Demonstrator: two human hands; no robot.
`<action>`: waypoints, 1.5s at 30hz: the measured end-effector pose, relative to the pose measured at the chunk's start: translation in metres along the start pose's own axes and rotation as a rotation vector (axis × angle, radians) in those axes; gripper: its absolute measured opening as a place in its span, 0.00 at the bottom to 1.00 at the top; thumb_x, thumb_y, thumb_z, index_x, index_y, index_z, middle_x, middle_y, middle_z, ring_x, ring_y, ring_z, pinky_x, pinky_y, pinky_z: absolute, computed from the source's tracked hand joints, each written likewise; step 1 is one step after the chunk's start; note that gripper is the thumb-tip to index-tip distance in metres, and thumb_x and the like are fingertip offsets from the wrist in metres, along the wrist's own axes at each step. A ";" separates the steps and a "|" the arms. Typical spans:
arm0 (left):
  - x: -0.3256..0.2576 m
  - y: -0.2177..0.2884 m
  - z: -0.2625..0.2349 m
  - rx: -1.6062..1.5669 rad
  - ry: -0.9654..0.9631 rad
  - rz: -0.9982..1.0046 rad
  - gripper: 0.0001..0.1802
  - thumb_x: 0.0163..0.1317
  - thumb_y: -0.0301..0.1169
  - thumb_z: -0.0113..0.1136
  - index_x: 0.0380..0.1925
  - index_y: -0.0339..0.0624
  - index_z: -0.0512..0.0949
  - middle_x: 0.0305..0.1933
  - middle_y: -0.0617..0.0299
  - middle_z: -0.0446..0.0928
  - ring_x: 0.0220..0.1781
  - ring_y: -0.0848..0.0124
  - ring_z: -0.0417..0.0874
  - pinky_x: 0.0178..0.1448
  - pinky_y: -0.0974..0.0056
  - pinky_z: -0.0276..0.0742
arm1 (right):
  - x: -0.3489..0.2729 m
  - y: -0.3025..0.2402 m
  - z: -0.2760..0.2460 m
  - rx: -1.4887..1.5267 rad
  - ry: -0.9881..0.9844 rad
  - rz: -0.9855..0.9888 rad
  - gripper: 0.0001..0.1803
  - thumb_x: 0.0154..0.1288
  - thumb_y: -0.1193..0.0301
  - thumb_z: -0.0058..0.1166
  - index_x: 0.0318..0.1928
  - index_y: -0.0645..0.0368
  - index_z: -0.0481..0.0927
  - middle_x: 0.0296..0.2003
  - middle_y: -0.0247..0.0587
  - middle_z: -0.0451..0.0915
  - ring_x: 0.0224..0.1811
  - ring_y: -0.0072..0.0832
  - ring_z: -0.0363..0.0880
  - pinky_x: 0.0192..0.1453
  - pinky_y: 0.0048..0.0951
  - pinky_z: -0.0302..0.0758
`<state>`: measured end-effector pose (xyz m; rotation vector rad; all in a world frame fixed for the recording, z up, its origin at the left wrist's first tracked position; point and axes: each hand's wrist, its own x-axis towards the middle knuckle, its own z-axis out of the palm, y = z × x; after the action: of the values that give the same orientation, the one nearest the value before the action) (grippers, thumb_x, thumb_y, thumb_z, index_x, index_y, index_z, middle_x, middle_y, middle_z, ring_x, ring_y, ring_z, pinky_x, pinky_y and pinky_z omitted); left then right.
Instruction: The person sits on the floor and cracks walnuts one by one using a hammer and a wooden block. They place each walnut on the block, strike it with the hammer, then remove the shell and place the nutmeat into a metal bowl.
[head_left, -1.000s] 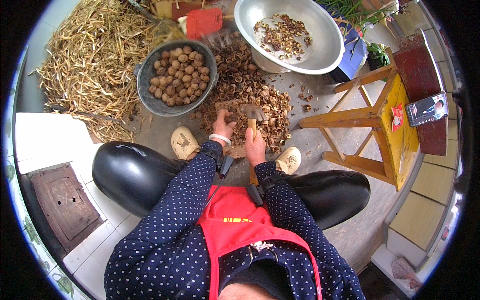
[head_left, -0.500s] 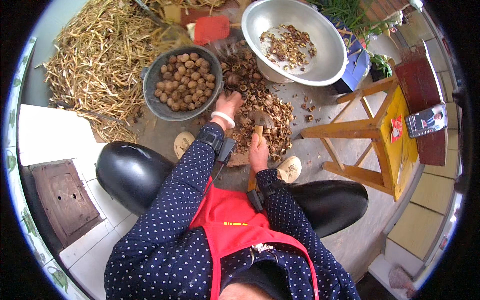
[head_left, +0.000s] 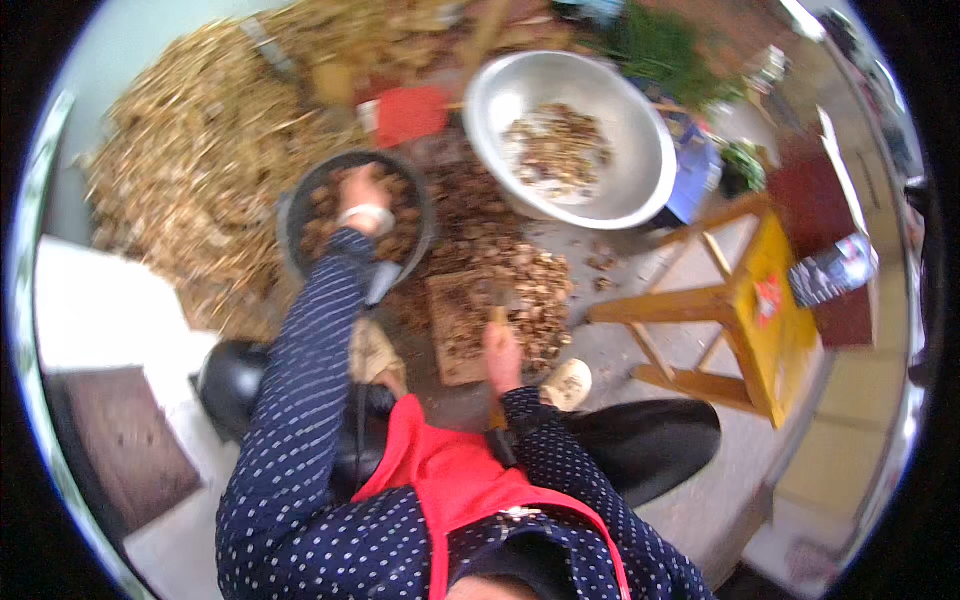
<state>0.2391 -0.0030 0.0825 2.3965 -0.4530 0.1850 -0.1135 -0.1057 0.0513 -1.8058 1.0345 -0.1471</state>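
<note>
My left hand reaches forward into a dark round basin full of brown nuts; the picture is blurred, so its fingers cannot be made out. My right hand rests on a wooden block strewn with broken shells and is closed round the wooden handle of a small tool. A heap of cracked shells lies around the block. A large metal bowl holding shelled pieces stands at the far right of the heap.
A big pile of dry straw-like stalks lies at the left. A yellow wooden stool stands on the right with a dark flat object on it. A red item lies beyond the basin. Green plants grow at the back.
My left hand has left the block and stretched forward into the nut basin. My right hand stays on the block with the tool. The head has tipped, blurring the view.
</note>
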 end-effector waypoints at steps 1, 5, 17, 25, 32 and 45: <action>0.003 -0.016 0.001 -0.142 -0.216 -0.114 0.23 0.54 0.26 0.52 0.53 0.42 0.74 0.45 0.43 0.78 0.45 0.51 0.81 0.51 0.54 0.76 | 0.001 0.001 0.003 -0.038 0.021 0.007 0.25 0.68 0.50 0.42 0.36 0.64 0.71 0.30 0.65 0.76 0.36 0.58 0.76 0.37 0.49 0.71; -0.001 -0.054 0.029 0.225 -0.196 -0.006 0.31 0.52 0.27 0.65 0.58 0.48 0.69 0.50 0.48 0.77 0.51 0.51 0.78 0.55 0.53 0.73 | -0.001 0.006 0.003 0.029 0.004 -0.011 0.27 0.67 0.47 0.39 0.42 0.61 0.72 0.31 0.66 0.77 0.37 0.61 0.76 0.39 0.51 0.72; -0.015 0.049 0.008 -0.427 0.104 -0.068 0.26 0.60 0.29 0.59 0.58 0.37 0.65 0.47 0.55 0.75 0.44 0.67 0.77 0.50 0.62 0.74 | 0.000 0.002 -0.001 0.057 0.031 0.037 0.24 0.69 0.51 0.40 0.38 0.63 0.70 0.29 0.64 0.77 0.35 0.58 0.78 0.37 0.49 0.73; -0.134 0.123 -0.012 -1.500 -0.511 -0.500 0.17 0.59 0.22 0.58 0.47 0.44 0.70 0.38 0.62 0.75 0.33 0.73 0.78 0.33 0.73 0.76 | 0.008 -0.001 -0.004 0.056 0.090 0.070 0.25 0.68 0.50 0.42 0.35 0.63 0.72 0.25 0.59 0.77 0.32 0.57 0.77 0.33 0.48 0.71; -0.218 0.069 0.028 -0.149 -0.461 -0.456 0.25 0.47 0.34 0.70 0.45 0.37 0.74 0.42 0.46 0.80 0.46 0.51 0.80 0.50 0.57 0.75 | -0.001 -0.006 -0.006 0.029 0.093 -0.049 0.26 0.67 0.48 0.43 0.34 0.62 0.71 0.24 0.61 0.77 0.31 0.59 0.76 0.33 0.50 0.71; -0.250 0.050 0.052 -0.199 -0.423 -0.184 0.25 0.50 0.26 0.67 0.50 0.41 0.72 0.51 0.48 0.70 0.51 0.50 0.74 0.52 0.53 0.74 | -0.016 0.002 -0.001 -0.149 -0.110 -0.082 0.21 0.68 0.53 0.44 0.38 0.62 0.71 0.25 0.58 0.77 0.29 0.56 0.76 0.31 0.47 0.70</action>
<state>-0.0111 -0.0039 0.0110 2.2599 -0.4150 -0.4371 -0.1248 -0.0954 0.0555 -1.9697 0.9138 -0.0204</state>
